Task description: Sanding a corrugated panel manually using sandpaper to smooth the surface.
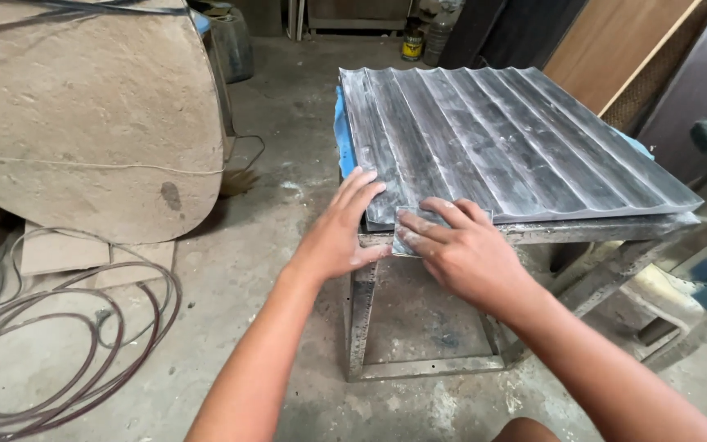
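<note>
A grey panel (517,143) with long wavy ridges lies flat on a metal stand (419,303). Its surface is dusty and streaked white. My left hand (341,229) rests flat with fingers spread on the panel's near left corner. My right hand (460,245) presses a small grey sheet of sandpaper (409,219) against the panel's near edge, fingers laid over it. The two hands lie close side by side.
A large rounded dusty board (83,123) leans at the left. Coiled hose (59,344) lies on the concrete floor (280,147). Blue sheet (343,139) shows under the panel. Brown wooden boards (615,41) stand behind, cans (411,45) at the back.
</note>
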